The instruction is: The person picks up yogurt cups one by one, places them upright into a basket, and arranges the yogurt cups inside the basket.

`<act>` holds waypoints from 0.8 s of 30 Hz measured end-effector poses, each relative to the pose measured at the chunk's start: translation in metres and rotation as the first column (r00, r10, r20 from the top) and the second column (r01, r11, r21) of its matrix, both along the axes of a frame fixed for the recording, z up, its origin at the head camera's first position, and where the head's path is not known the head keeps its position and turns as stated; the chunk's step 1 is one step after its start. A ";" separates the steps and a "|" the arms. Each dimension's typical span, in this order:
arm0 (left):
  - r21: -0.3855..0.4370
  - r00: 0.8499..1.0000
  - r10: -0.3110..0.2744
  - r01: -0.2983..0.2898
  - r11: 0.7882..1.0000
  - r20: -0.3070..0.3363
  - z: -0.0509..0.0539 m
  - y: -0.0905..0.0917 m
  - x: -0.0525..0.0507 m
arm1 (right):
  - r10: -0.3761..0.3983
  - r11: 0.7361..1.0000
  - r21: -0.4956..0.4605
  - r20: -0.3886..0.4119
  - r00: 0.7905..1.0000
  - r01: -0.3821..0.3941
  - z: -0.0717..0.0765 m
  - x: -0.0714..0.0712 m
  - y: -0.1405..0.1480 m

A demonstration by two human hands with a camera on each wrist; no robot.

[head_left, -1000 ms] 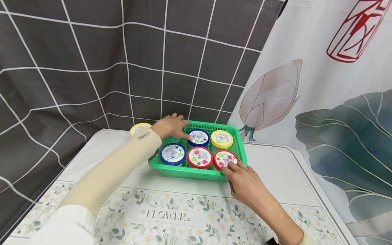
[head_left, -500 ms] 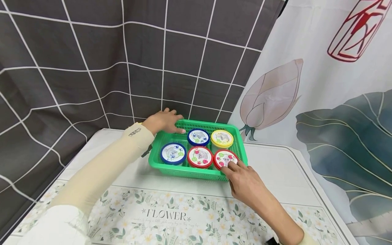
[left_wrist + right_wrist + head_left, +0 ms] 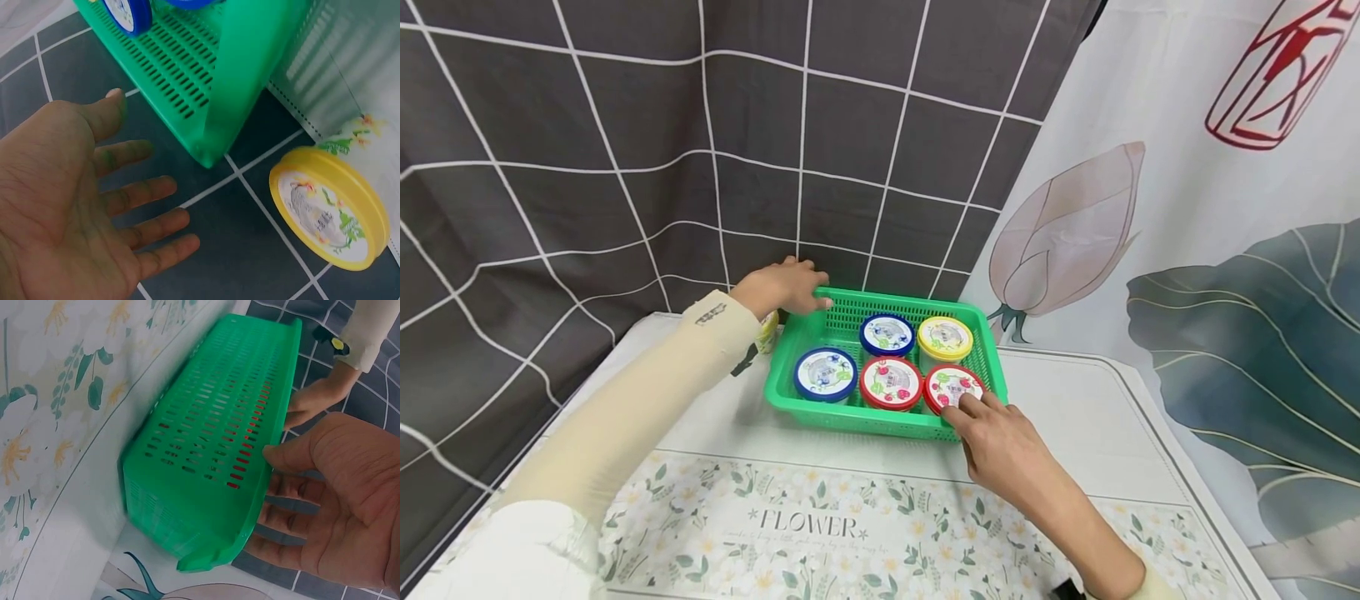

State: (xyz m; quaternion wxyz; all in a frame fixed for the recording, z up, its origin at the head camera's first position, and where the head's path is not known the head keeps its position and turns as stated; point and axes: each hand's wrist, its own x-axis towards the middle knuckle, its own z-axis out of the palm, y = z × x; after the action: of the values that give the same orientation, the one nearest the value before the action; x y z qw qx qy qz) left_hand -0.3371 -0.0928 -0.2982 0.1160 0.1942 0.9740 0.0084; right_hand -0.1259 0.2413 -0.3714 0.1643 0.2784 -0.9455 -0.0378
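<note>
A green plastic basket (image 3: 865,421) stands on the table with several lidded tubs in it. Blue-lidded tubs (image 3: 825,374) sit at the left and back middle, red-lidded tubs (image 3: 891,382) along the front, and a yellow-lidded tub (image 3: 945,338) at the back right. My left hand (image 3: 782,287) hovers by the basket's back left corner, fingers spread and holding nothing. Outside the basket, partly hidden by that arm, stands another yellow-lidded tub (image 3: 328,209). My right hand (image 3: 337,500) grips the front right rim, thumb outside and fingers inside, over the right red lid.
A dark grid-patterned cloth (image 3: 745,150) hangs right behind the basket. At the right is a white curtain (image 3: 1075,208) with leaf and flower prints. A floral mat (image 3: 805,542) lies along the table's front.
My left hand has moved left and back, from near the rear blue-lidded tub to the basket's back left corner. The right hand stays at the front rim.
</note>
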 end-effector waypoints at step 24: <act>-0.061 1.000 0.014 -0.015 0.998 -0.015 -0.021 -0.032 -0.029 | 0.000 1.000 -0.001 0.003 1.000 0.001 0.000 0.000 0.000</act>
State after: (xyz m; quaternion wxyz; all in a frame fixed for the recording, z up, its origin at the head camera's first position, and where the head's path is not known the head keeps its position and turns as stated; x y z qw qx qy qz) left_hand -0.3656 -0.1248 -0.3192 0.1149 0.1834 0.9761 -0.0219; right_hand -0.1263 0.2411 -0.3717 0.1630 0.2782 -0.9459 -0.0369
